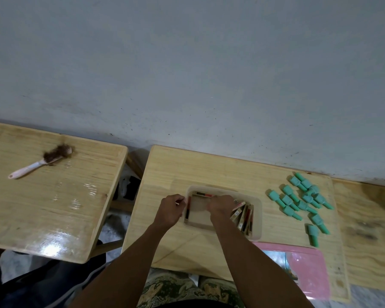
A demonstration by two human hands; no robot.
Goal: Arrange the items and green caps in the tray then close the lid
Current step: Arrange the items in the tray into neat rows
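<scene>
A clear plastic tray [257, 210] sits in the middle of the small wooden table [165, 174]. Flat brown and red box-like items [245, 216] stand on edge along its right side, and more line its back and left walls. My right hand [220, 206] reaches into the tray and touches the items; its grip is hidden. My left hand [171, 210] rests at the tray's left rim, fingers curled on the rim or a thin item there. Several green caps [302, 203] lie scattered on the table to the right. The pink lid [307, 270] lies flat at the front right.
A second wooden table [53, 196] stands to the left with a pink-handled brush [40, 162] on it. A plywood board [369, 230] adjoins the right side. A grey wall runs behind. My patterned clothing shows below the table's front edge.
</scene>
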